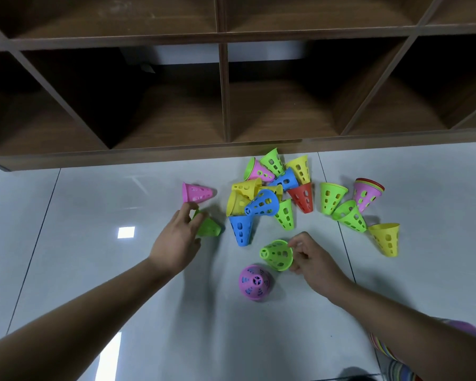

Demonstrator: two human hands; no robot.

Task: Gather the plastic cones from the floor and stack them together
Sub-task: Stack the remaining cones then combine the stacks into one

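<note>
Several perforated plastic cones lie in a heap [267, 193] on the grey floor near the shelf. My left hand [177, 235] grips the rim of a green cone [209, 226] lying on its side. A pink cone [197, 192] lies just beyond it. My right hand [312, 259] pinches the rim of another green cone [278, 254], held tilted above the floor. Below it stands a pink cone [255, 282], narrow end up, with blue showing through its holes.
A dark wooden cubby shelf [226, 149] runs along the far edge of the floor. More cones lie to the right: a green one [331, 197], a pink stack [366, 194], a yellow one [386, 237]. A striped garment [396, 364] shows at the lower right.
</note>
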